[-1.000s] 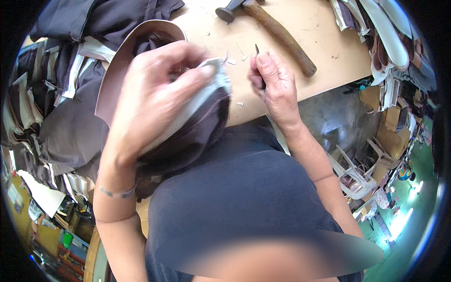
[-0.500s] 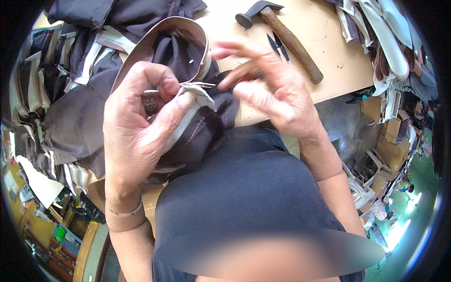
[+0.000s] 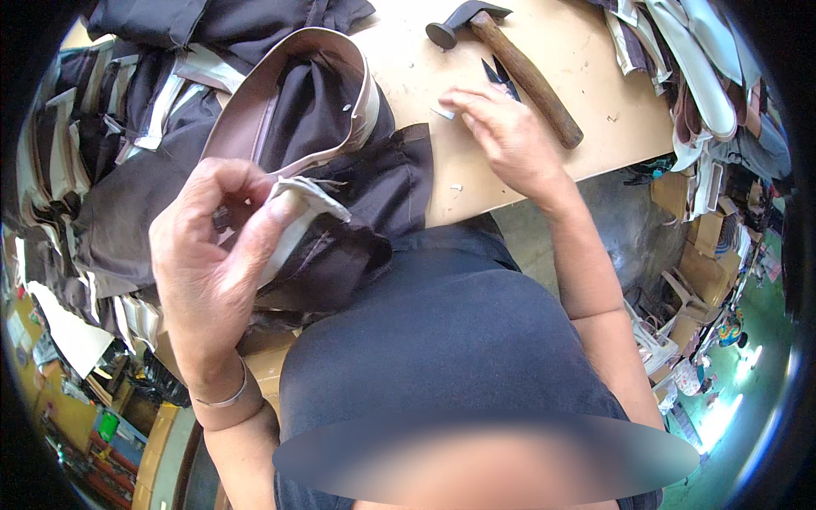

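My left hand (image 3: 212, 225) pinches the white, layered end (image 3: 316, 194) of a band between thumb and fingers. The taupe band (image 3: 242, 106) with a pale inner edge curves in a loop over dark brown cloth (image 3: 399, 174); how the two join is partly hidden by my fingers. My right hand (image 3: 510, 136) is over the table with its fingers stretched out to the left. A small white scrap (image 3: 442, 112) shows right at its fingertips; I cannot tell whether they touch it. Just beyond that hand lie dark pointed snips (image 3: 500, 78), partly covered by it.
A hammer (image 3: 531, 78) with a wooden handle lies on the pale table (image 3: 612, 110). Stacked dark cloth pieces with white edges (image 3: 76, 161) fill the left side. More pale and brown strips (image 3: 705, 76) hang at the right edge. Another scrap (image 3: 456, 187) lies near the table edge.
My right hand has moved away from the band's end, up and right toward the snips. My left hand has shifted left and down, still pinching the band's end. White scraps now show on the table.
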Demonstrator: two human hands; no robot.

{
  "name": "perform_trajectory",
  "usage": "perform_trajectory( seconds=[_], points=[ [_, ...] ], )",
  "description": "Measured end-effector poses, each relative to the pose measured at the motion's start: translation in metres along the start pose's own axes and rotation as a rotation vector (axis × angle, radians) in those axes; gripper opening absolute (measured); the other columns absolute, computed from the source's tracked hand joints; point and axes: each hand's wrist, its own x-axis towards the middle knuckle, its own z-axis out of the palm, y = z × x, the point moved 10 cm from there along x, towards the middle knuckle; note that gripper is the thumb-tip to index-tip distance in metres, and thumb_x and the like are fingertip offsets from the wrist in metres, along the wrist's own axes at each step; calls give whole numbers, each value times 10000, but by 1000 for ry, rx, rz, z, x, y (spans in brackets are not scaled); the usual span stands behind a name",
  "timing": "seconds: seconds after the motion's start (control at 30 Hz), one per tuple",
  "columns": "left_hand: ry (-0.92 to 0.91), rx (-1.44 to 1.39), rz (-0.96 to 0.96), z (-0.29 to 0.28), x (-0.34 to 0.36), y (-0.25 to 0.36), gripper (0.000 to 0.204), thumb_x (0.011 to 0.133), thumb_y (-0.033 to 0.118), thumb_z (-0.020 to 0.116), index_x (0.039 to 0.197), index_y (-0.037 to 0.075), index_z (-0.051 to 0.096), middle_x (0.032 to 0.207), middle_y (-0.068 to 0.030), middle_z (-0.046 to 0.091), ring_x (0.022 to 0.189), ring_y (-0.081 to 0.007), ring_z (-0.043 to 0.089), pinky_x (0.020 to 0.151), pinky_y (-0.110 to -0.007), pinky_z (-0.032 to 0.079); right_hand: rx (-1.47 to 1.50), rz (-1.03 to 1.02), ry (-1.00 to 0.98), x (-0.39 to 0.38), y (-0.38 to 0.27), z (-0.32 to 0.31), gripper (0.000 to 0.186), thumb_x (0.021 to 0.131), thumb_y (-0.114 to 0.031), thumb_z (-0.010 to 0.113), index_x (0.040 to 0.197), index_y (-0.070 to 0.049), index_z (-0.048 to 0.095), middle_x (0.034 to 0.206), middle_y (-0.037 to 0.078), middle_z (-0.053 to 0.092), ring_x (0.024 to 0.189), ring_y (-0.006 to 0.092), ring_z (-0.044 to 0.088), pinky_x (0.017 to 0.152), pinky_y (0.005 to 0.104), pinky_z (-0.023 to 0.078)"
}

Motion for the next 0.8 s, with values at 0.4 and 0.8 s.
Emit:
perform_trajectory(
  seconds=[0.4, 0.8],
  points=[
    [28, -32, -14, -18, -21, -13, 73, 809, 41, 567, 835, -27, 558, 731, -19, 563, 692, -63, 494, 649, -187, 401, -165, -74, 38, -16, -2, -5, 232, 720, 47, 486, 919, -21, 582, 932, 127, 593, 895, 280, 565, 790, 350, 446],
    [74, -124, 96, -26, -31, -7, 83, 795, -8, 543, 862, -47, 572, 746, -62, 592, 673, -97, 533, 654, -204, 421, 512, -384, 43, 49, -136, -23, 168, 782, -115, 566, 930, -35, 575, 885, 103, 597, 842, 241, 577, 761, 319, 445]
  ],
)
